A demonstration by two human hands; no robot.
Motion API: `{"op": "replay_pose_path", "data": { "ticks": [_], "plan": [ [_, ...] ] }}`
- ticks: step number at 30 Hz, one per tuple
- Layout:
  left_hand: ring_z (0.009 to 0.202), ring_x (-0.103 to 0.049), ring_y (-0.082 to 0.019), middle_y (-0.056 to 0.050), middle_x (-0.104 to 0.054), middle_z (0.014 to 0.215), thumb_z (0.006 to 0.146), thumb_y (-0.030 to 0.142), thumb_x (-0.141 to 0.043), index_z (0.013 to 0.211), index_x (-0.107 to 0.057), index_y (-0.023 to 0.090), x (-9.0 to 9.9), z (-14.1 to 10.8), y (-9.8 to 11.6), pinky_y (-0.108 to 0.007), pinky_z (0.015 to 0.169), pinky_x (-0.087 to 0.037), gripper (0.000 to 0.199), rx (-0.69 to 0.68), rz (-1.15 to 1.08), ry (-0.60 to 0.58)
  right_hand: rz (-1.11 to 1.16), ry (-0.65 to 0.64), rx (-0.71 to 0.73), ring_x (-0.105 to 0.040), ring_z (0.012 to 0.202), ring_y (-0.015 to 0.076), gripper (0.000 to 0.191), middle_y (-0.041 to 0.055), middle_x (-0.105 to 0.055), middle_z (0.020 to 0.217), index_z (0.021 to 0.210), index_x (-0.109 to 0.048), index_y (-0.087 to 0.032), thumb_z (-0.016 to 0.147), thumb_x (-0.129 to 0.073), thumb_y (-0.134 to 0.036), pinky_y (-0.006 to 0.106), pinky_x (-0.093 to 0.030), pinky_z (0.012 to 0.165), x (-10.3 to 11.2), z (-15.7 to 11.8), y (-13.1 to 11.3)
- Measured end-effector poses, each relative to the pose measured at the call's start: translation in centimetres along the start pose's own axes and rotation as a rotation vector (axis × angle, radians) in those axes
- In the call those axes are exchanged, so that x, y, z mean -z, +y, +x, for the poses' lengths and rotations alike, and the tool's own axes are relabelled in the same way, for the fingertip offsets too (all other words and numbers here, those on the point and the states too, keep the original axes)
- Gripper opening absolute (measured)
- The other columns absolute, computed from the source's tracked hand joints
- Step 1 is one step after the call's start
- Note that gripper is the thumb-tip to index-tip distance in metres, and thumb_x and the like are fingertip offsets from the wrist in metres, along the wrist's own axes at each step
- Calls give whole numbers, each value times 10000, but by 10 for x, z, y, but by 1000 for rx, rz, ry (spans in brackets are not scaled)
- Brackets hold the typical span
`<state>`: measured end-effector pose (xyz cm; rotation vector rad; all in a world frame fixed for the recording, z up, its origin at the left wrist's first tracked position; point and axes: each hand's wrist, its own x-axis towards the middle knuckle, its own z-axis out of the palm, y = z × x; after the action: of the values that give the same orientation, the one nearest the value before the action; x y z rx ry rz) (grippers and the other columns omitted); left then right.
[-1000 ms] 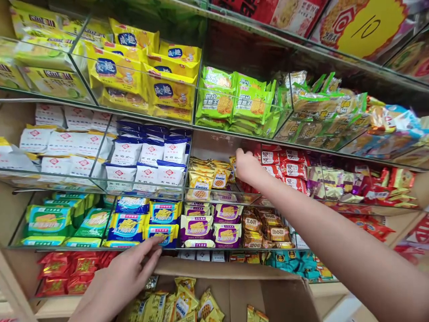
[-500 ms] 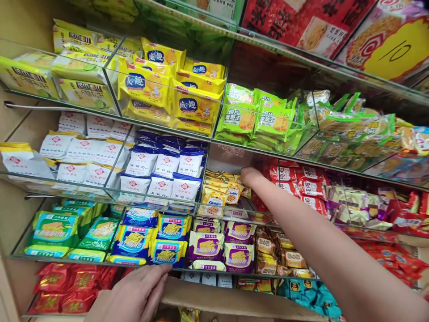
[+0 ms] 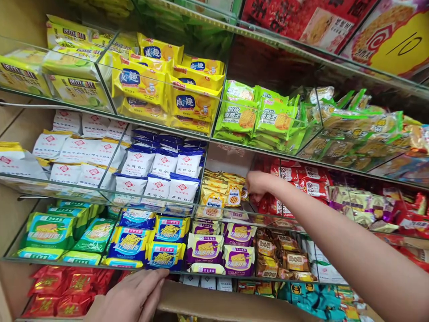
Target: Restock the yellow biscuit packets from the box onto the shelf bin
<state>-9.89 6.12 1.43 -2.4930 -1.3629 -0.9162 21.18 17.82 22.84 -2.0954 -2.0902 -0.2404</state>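
My right hand (image 3: 260,184) reaches into a clear-walled compartment on the middle shelf, just right of small yellow cookie packets (image 3: 214,200). Its fingers curl downward and look closed; whatever is in them is hidden. One yellow packet (image 3: 245,194) lies right by the fingertips. Low in front, my left hand (image 3: 136,293) is at the left end of a brown cardboard box (image 3: 221,298), its fingers close together against the rim. Those fingertips also come near the lower shelf's front edge, under blue-and-yellow biscuit packets (image 3: 166,256).
Clear dividers (image 3: 104,85) and shelf fronts split the rack into compartments. White milk biscuit packets (image 3: 157,188) stand left of the cookies, red packets (image 3: 313,190) to their right. Green packets (image 3: 273,112) sit above, purple soda biscuits (image 3: 205,248) below.
My right hand has drawn slightly back and down from the rear of the compartment, its fingers now bent downward. The view has shifted a little; my left hand stays by the box.
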Motion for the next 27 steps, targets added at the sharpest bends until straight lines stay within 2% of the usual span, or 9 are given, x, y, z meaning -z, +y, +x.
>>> {"op": "replay_pose_path", "data": {
  "ticks": [2, 4, 8, 13, 16, 19, 24, 27],
  "plan": [
    [857, -643, -162, 34, -677, 970, 812, 330, -462, 1023, -582, 325, 0, 0, 1, -216, 724, -521, 243, 0, 11, -12, 31, -230, 76, -610, 562, 125, 75, -8, -662, 581, 651, -679, -164, 588, -702, -131, 214, -471, 536, -7, -13, -2],
    [867, -638, -158, 31, -674, 973, 812, 322, -467, 1034, -574, 317, 0, 1, 1, -212, 743, -513, 246, -13, 20, -15, 56, -371, 161, -609, 617, 103, 125, -35, -687, 683, 710, -689, -215, 628, -663, -125, 184, -457, 564, -15, -20, -7],
    [846, -638, -145, 23, -673, 956, 815, 299, -467, 1041, -564, 289, -2, 0, -1, -199, 736, -505, 246, -42, 33, -19, 48, -479, 248, -599, 762, 121, 235, -16, -686, 845, 810, -689, -214, 660, -594, -59, 190, -439, 666, -18, -13, -17],
    [816, -642, -143, 30, -675, 929, 830, 311, -440, 1031, -546, 281, -3, 2, -1, -208, 683, -509, 229, -63, 56, -7, -23, -683, 185, -609, 707, 150, 229, 20, -674, 855, 821, -685, -190, 659, -577, -70, 259, -472, 654, -10, -1, -15],
    [774, -648, -147, 21, -680, 898, 832, 319, -431, 1017, -548, 267, -3, 3, -1, -208, 651, -507, 225, -69, 47, 8, -158, -708, 113, -611, 694, 219, 131, 90, -665, 759, 715, -677, -99, 638, -576, -68, 356, -478, 651, -12, 3, -12],
    [751, -649, -150, 2, -681, 871, 831, 319, -431, 1002, -554, 251, -3, 5, 0, -206, 647, -503, 221, -68, 41, 8, -271, -659, 132, -597, 793, 288, 72, 125, -654, 753, 645, -655, -69, 598, -601, -59, 419, -451, 723, -20, 7, -11],
    [765, -647, -149, -5, -680, 872, 835, 295, -431, 1009, -545, 243, -2, 4, 0, -201, 645, -500, 215, -73, 32, 4, -339, -579, 186, -572, 888, 312, 122, 164, -639, 888, 713, -651, -57, 598, -612, -75, 416, -429, 777, -29, 15, -11],
    [770, -646, -145, 0, -678, 880, 834, 298, -435, 1010, -544, 249, -3, 2, -2, -200, 655, -501, 212, -63, 37, 5, -332, -582, 172, -587, 851, 303, 151, 167, -645, 848, 746, -656, -42, 610, -606, -84, 407, -448, 741, -27, 15, -8]
  ]
}}
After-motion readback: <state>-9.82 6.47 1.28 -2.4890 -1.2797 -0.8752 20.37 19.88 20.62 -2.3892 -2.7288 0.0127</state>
